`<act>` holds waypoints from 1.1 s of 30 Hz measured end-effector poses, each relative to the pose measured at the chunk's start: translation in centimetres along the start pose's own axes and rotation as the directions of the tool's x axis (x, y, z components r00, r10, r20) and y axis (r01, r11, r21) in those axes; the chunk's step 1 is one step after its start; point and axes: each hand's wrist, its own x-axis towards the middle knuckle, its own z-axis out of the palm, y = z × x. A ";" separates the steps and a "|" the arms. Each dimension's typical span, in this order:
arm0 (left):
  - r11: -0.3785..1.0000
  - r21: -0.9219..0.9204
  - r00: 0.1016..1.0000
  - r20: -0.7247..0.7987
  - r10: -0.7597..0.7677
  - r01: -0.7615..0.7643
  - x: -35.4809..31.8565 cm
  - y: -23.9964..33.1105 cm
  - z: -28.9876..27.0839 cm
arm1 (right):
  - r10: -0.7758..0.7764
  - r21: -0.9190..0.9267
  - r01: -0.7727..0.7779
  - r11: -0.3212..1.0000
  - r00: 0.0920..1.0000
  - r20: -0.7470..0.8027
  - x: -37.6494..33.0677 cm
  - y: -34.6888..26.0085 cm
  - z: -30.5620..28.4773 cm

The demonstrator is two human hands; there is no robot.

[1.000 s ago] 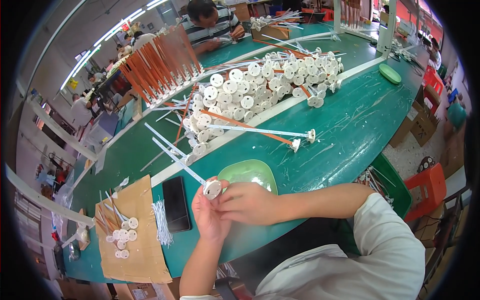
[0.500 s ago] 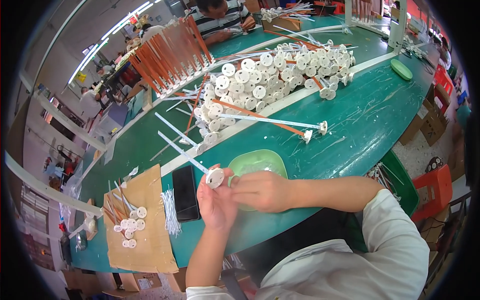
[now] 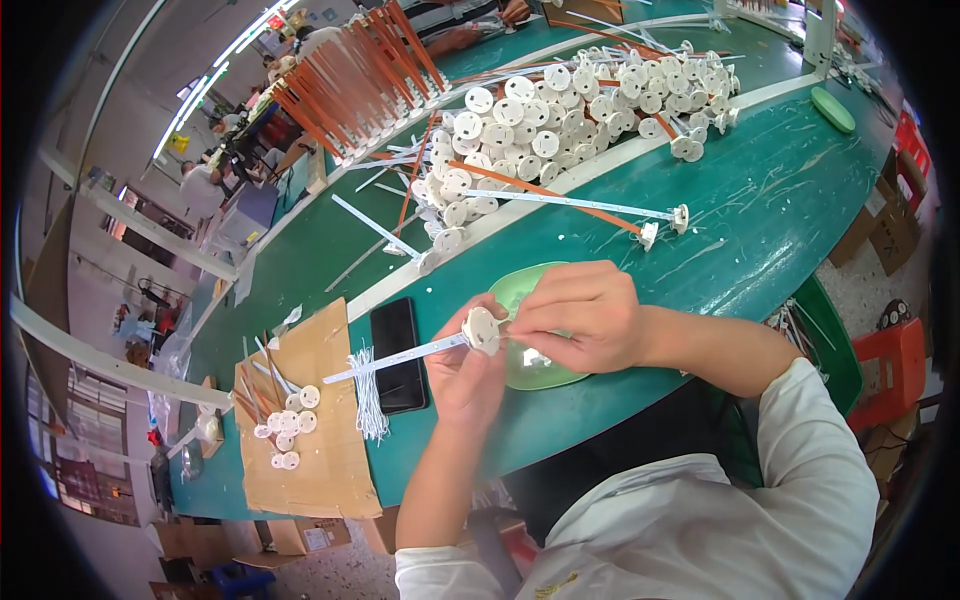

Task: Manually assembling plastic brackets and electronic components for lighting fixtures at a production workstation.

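My left hand [image 3: 466,385] holds a round white plastic disc piece [image 3: 483,331] with a narrow silvery LED strip [image 3: 400,359] running out from it to the left. My right hand [image 3: 592,312] is closed in a pinch just right of the disc; what its fingertips hold is too small to make out. Beneath my right hand lies a light green dish [image 3: 545,378] with small clear things in it, partly hidden. Beside my left forearm are a bundle of white wires [image 3: 369,400] and a black phone [image 3: 398,355].
A big heap of white disc pieces [image 3: 545,144] with strips lies at the back. Two strips with discs [image 3: 680,218] lie in front of it. Left is cardboard [image 3: 335,440] carrying several discs. Orange strips [image 3: 350,95] stand upright behind. Another person's hand [image 3: 514,12] shows at the top.
The strip on the held piece has swung from pointing up-left to nearly level leftward, and the disc now faces my right hand. My right fingers have come up beside the disc. The view has shifted.
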 end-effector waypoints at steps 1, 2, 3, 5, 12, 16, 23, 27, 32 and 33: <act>1.000 0.003 1.000 -0.001 -0.005 0.005 -0.1 0.0 -0.1 | -0.028 -0.017 0.028 0.999 1.000 -0.001 0.0 0.0 0.1; 1.000 -0.015 1.000 -0.027 -0.014 0.013 -0.3 0.0 -0.2 | -0.024 -0.018 0.024 1.000 1.000 -0.005 -0.1 0.0 0.1; 0.999 -0.033 0.998 -0.052 -0.023 0.021 -0.4 0.0 -0.4 | -0.053 -0.045 0.053 0.998 0.999 -0.003 -0.2 0.0 0.2; 1.000 0.021 0.999 -0.037 -0.015 0.015 -0.5 -0.2 -1.0 | -0.081 -0.071 0.081 0.994 0.997 -0.003 -0.3 0.1 0.2; 0.994 0.107 0.998 -0.068 -0.003 0.010 -0.9 -0.8 -1.5 | -0.120 -0.144 0.130 0.981 0.990 0.072 -0.6 -0.1 0.0; 0.989 0.151 0.989 -0.147 0.021 0.001 -1.3 -1.4 -1.1 | -0.082 -0.218 0.110 0.970 0.987 0.136 -1.3 -0.9 0.0; 0.964 0.261 0.953 -0.279 0.120 -0.045 0.3 0.8 -0.1 | -0.112 -0.104 0.114 0.988 0.993 0.022 -0.4 0.0 2.0; 0.699 0.628 0.836 -0.543 0.079 0.342 3.8 9.2 -3.1 | 0.142 -0.192 -0.144 0.971 0.990 -0.028 0.8 -0.1 -0.6; 0.071 0.667 0.666 -0.745 0.042 0.742 2.7 24.0 -11.0 | 0.221 -0.194 -0.219 0.956 0.975 -0.011 3.3 0.6 -3.3; -0.076 0.622 0.626 -0.778 0.054 0.779 1.6 26.9 -12.1 | 0.225 -0.185 -0.220 0.958 0.974 0.007 4.0 0.3 -3.5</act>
